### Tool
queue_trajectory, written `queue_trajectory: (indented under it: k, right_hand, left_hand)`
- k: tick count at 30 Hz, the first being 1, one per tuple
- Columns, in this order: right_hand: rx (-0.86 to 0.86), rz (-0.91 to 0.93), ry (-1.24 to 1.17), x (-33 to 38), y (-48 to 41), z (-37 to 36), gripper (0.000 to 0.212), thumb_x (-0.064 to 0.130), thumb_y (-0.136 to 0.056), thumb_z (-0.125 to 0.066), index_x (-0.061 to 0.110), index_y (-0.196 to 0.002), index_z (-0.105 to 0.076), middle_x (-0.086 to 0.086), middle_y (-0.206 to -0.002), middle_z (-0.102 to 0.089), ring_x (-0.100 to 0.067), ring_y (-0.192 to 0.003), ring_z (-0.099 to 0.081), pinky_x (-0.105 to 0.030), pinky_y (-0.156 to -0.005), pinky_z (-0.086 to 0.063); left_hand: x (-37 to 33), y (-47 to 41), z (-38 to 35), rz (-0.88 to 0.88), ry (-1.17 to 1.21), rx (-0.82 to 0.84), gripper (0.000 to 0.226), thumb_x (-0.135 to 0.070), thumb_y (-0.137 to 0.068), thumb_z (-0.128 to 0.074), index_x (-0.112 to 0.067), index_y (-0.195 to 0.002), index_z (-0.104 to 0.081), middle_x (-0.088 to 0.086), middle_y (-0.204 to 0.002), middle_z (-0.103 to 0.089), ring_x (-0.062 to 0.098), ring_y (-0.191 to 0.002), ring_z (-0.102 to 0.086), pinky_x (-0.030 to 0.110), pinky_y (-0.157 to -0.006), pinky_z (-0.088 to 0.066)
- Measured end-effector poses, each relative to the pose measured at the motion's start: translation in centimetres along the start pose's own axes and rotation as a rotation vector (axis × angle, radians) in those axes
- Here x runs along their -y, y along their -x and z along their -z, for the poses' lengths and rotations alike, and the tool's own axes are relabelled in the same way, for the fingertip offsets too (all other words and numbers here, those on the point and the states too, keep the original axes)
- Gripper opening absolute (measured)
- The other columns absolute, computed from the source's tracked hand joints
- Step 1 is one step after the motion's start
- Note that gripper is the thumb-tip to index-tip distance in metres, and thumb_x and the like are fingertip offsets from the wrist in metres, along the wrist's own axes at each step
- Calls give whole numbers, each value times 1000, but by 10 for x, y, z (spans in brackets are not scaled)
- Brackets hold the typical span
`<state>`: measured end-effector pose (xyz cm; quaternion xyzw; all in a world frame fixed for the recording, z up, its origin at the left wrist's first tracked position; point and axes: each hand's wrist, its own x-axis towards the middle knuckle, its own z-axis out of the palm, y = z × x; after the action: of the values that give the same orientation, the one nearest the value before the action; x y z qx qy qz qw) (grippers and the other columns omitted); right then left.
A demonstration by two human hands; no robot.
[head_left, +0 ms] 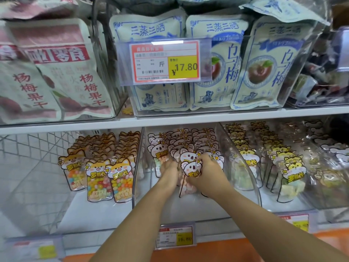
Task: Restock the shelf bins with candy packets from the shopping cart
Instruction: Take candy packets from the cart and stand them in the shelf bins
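My right hand is gripping a clear koala-topped candy packet inside the middle clear plastic bin; my left hand is lying beside it, grip untellable. Three orange fox-topped packets are fronting the left rows.

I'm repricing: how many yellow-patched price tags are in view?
4: upper tag on the plum-bag bin; left tag, middle tag and right tag on the lower shelf edge. Others may be hidden.
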<state>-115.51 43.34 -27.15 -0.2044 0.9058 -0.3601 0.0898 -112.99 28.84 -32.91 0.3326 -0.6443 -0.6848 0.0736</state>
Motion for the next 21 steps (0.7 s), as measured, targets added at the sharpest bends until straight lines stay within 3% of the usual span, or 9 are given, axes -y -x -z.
queue_trajectory:
  k: [1,3,5,7,10,13,14,17,21]
  right_hand:
    - [-8,-15,5,1,-1,-2,65,30,-73,-81,23,-127,-45,-5,-124,-44,-27,-111,-52,-45,-93,-50]
    - [-31,-31,18,2,0,-5,68,34,-73,-82,24,-128,-44,-5,-126,-35,-28,-109,-54,-47,-94,-50]
    - [-69,-18,35,1,1,-10,69,36,-73,-84,22,-128,-45,-5,-126,-29,-28,-108,-53,-45,-95,-50]
    - [-90,10,40,1,2,-13,67,35,-73,-85,19,-126,-46,-5,-128,-28,-28,-109,-52,-44,-94,-50]
    - [-90,42,50,1,3,-16,65,34,-72,-84,22,-125,-49,-1,-132,-33,-26,-117,-48,-46,-95,-49]
    - [-86,66,50,2,2,-17,64,30,-74,-83,22,-128,-50,2,-130,-44,-26,-119,-45,-42,-96,-46]
    - [-88,72,47,2,2,-17,63,28,-76,-82,20,-129,-49,2,-131,-46,-26,-120,-44,-40,-95,-45]
    - [-107,97,38,3,0,-17,64,27,-78,-82,19,-132,-48,1,-134,-46,-25,-122,-42,-35,-96,-43]
    - [-119,135,58,2,-2,-17,62,28,-77,-83,23,-128,-48,-1,-131,-40,-23,-121,-41,-39,-93,-47]
  left_hand:
    - [0,-2,3,22,-2,-59,56,-51,-66,-48,-15,-107,-60,8,-88,-66,23,-82,-61,39,-87,-47]
    - [-18,24,4,-9,-101,-81,48,-53,-74,-43,-14,-95,-62,12,-85,-64,25,-81,-60,41,-87,-51]
    - [-30,50,6,-59,-228,-38,33,-37,-95,-37,-14,-79,-56,11,-77,-58,21,-72,-53,32,-69,-44]
    - [-32,59,8,-60,-264,-23,28,-24,-100,-38,-14,-78,-53,10,-72,-54,18,-66,-48,29,-60,-35]
    - [-30,52,10,-43,-253,0,33,-33,-98,-41,-10,-81,-58,15,-81,-61,21,-73,-56,33,-72,-45]
    - [-22,40,8,87,-79,-93,52,-48,-82,-40,-10,-111,-62,15,-91,-72,31,-85,-69,44,-85,-55]
    - [-24,41,6,122,2,-98,52,-48,-83,-40,-11,-113,-62,14,-83,-72,31,-77,-70,43,-78,-58]
    - [-32,50,6,167,108,36,52,-45,-101,-34,-11,-82,-68,10,-60,-68,24,-49,-65,25,-42,-51]
    - [-35,52,2,46,167,149,52,-38,-104,-29,-13,-83,-69,6,-66,-73,18,-49,-67,23,-43,-49]
